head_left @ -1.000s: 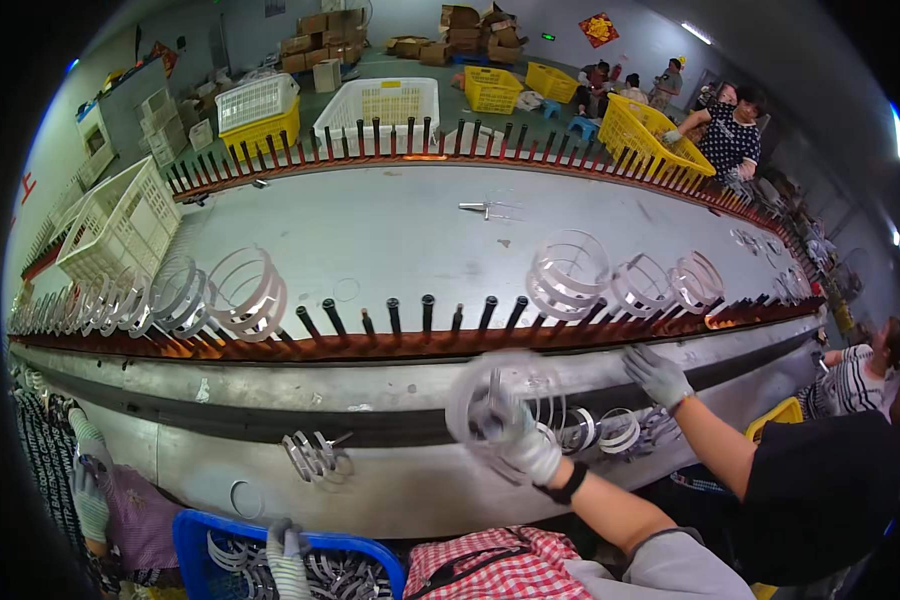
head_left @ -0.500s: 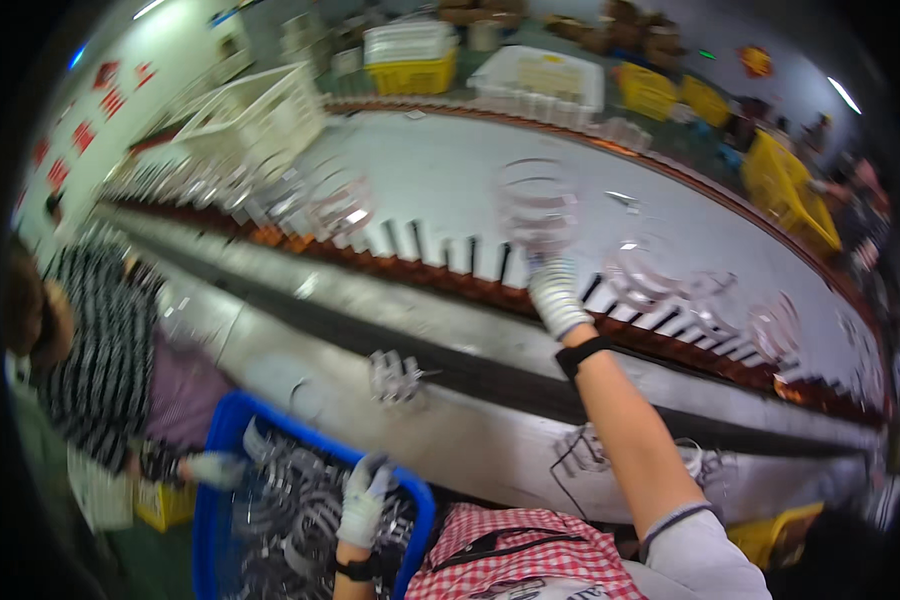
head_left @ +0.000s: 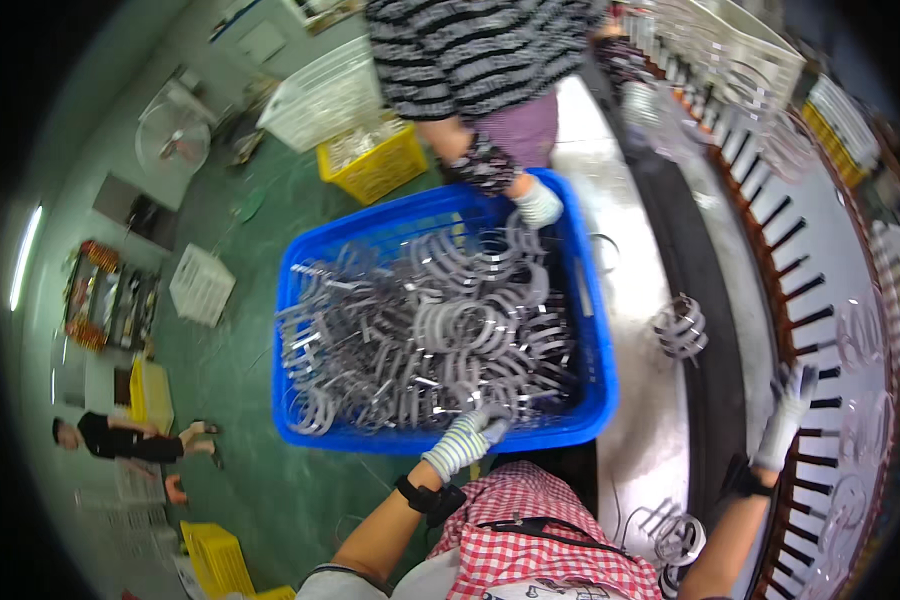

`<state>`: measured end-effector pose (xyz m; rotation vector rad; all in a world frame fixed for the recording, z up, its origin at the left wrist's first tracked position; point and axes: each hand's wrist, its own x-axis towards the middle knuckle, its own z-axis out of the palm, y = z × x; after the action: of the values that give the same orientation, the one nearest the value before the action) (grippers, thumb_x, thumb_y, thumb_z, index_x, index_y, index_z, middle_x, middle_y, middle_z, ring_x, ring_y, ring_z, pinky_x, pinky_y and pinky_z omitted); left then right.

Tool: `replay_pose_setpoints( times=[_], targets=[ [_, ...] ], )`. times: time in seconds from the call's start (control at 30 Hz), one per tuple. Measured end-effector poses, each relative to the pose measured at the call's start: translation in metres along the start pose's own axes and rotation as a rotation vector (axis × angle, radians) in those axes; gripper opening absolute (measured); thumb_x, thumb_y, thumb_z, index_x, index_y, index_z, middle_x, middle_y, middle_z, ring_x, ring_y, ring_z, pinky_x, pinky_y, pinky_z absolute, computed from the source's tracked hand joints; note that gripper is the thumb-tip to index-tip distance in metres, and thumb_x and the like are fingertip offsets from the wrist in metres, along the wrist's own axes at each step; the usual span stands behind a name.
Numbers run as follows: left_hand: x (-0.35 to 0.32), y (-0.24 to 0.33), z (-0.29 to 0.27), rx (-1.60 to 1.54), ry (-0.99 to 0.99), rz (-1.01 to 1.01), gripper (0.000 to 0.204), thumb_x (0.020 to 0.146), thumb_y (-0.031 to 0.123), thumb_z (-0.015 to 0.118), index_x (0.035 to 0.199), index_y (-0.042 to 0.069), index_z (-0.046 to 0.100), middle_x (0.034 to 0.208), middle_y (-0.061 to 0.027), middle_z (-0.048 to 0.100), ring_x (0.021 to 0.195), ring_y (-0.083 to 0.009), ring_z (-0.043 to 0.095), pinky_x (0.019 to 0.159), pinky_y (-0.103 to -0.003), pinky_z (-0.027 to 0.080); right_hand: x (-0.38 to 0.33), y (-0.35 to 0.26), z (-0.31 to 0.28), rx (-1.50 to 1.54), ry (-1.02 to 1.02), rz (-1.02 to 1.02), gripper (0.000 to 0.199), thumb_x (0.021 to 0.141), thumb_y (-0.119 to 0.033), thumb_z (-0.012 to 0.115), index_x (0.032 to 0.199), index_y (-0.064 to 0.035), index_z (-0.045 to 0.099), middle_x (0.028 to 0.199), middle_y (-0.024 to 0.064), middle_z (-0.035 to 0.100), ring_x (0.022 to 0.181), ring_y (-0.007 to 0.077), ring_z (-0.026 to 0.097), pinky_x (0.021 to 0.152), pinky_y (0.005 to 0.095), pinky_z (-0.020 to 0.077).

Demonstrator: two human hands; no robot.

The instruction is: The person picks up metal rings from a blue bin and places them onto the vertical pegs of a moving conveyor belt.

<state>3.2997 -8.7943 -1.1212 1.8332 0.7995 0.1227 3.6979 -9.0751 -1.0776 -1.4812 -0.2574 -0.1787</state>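
Note:
A large blue basket (head_left: 602, 400) in front of me is heaped with silvery-grey banded ring pieces (head_left: 460, 325). My left hand (head_left: 462, 440), in a striped glove, reaches over its near rim. Its fingers curl in at the nearest ring piece, partly hiding it. To the right, my gloved right hand (head_left: 787, 415) is beside a row of black pegs (head_left: 808, 287), fingers stretched and apart, holding nothing I can see. A co-worker's gloved hand (head_left: 538, 205) rests at the basket's far right corner.
The co-worker in a striped top (head_left: 480, 60) stands beyond the basket. Loose ring pieces (head_left: 680, 327) lie on the metal bench (head_left: 635, 400) beside a dark belt (head_left: 705, 330). Yellow crates (head_left: 375, 165) and a white crate (head_left: 203, 283) stand on the green floor. Another person (head_left: 130, 437) is at far left.
My view has swung left and down toward the basket. Earlier my right hand was at a clear ring piece above the pegs; now it is away from it. My left hand stays at the basket.

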Motion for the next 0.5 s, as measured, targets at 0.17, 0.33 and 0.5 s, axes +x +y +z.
replay_pose_setpoints(
  times=[0.17, 0.33, 0.5],
  targets=[
    [-0.064, -0.088, -0.123, 0.032, 0.748, 0.017, 0.026, 0.080, 0.013, 0.056, 0.105, 0.004, 0.058, 0.089, -0.0142, 0.064, 0.084, -0.0232, 0.060, 0.078, -0.033, 0.047, -0.105, -0.042, 0.028, 0.127, -0.283, 0.287, 0.056, 0.088, -0.040, 0.054, 0.128, -0.0016, 0.042, 0.121, 0.0102, 0.048, 0.082, 0.0155, 0.058, 0.065, 0.0257, 0.0469],
    [-0.126, -0.044, -0.250, 0.612, 0.972, -0.093, 0.022, 0.074, 0.011, 0.060, 0.096, 0.009, 0.063, 0.100, -0.0194, 0.058, 0.087, -0.0351, 0.057, 0.078, -0.042, 0.047, -0.166, -0.149, 0.122, 0.016, -0.604, 0.379, 0.044, 0.091, -0.035, 0.050, 0.121, -0.0028, 0.049, 0.104, 0.0088, 0.058, 0.072, 0.0126, 0.057, 0.063, 0.0245, 0.0473],
    [-0.159, -0.022, -0.326, 0.649, 1.146, -0.301, 0.024, 0.074, 0.019, 0.061, 0.097, 0.011, 0.064, 0.106, -0.0151, 0.057, 0.090, -0.0321, 0.057, 0.079, -0.042, 0.046, -0.235, -0.201, 0.279, -0.104, -1.383, -0.034, 0.026, 0.090, -0.017, 0.052, 0.109, -0.0011, 0.057, 0.097, 0.0108, 0.060, 0.087, 0.0156, 0.057, 0.080, 0.0282, 0.0446]
  ],
)
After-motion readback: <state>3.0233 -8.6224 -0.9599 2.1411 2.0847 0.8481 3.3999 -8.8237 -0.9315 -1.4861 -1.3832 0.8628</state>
